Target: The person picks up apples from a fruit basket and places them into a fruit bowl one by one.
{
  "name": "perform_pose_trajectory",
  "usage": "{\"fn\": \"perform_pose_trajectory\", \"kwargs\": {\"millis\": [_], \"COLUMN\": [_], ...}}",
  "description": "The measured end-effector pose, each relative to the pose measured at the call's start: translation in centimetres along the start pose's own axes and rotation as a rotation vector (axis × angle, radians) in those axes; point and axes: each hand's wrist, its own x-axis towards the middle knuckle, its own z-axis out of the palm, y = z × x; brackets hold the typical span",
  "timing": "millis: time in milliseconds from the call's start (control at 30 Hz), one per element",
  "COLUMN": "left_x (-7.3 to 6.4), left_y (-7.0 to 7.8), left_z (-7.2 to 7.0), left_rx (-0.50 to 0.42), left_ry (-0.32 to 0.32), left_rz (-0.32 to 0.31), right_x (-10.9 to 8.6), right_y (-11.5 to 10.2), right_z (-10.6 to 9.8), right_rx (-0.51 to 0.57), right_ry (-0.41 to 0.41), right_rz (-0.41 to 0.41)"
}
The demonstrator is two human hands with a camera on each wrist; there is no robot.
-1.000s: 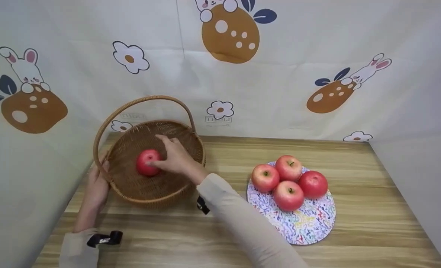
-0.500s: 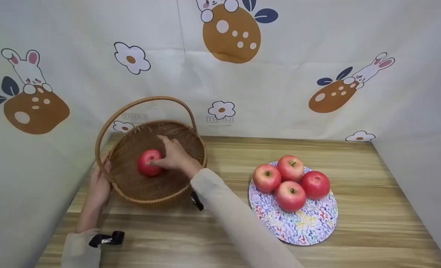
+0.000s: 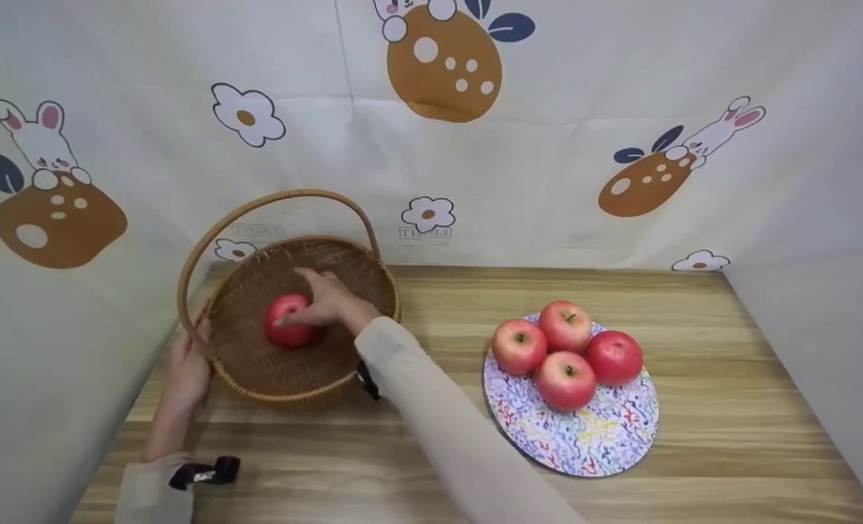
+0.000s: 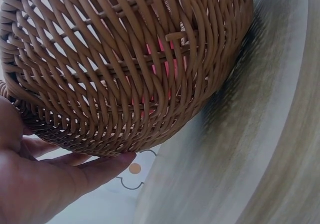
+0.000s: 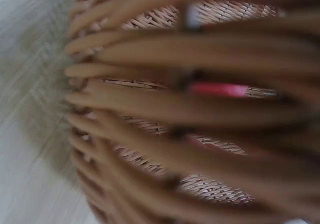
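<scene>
A round wicker basket (image 3: 300, 397) with a tall arched handle stands at the left, tilted in the head view. My left hand (image 3: 188, 371) holds its left side; in the left wrist view the fingers lie along the outer weave and the thumb is near the rim. Inside the basket lies one red apple (image 3: 284, 336). Over it is my right hand (image 3: 329, 300), its thumb across the apple and its index finger stretched out beyond it; the other fingers are hidden. In the right wrist view, the near wicker wall hides that hand.
To the right, several red apples (image 3: 565, 382) are grouped on a round, colourfully patterned plate (image 3: 584, 451) on the wooden table (image 3: 722, 407). A printed cloth (image 3: 533, 167) closes off the back and both sides, close behind the basket.
My right hand and forearm have shifted slightly left, the thumb reaching a little farther across the apple. My left hand stays on the basket. The head view has moved slightly.
</scene>
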Motion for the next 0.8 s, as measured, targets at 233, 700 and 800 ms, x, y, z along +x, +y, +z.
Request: {"fn": "perform_pose_trajectory", "kwargs": {"millis": [233, 700, 800], "left_x": [-0.1, -0.2, -0.3], "left_y": [0.1, 0.0, 0.0], "left_z": [0.1, 0.1, 0.1], "left_rx": [-0.034, -0.058, -0.065], "left_ry": [0.007, -0.034, -0.037], "left_rz": [0.002, 0.021, 0.030], "right_x": [0.1, -0.6, -0.6], "right_y": [-0.2, 0.7, 0.8], "right_z": [-0.3, -0.5, -0.4], "right_rx": [0.058, 0.096, 0.031], "right_ry": [-0.020, -0.136, -0.175], "right_rz": [0.021, 0.031, 0.006]}}
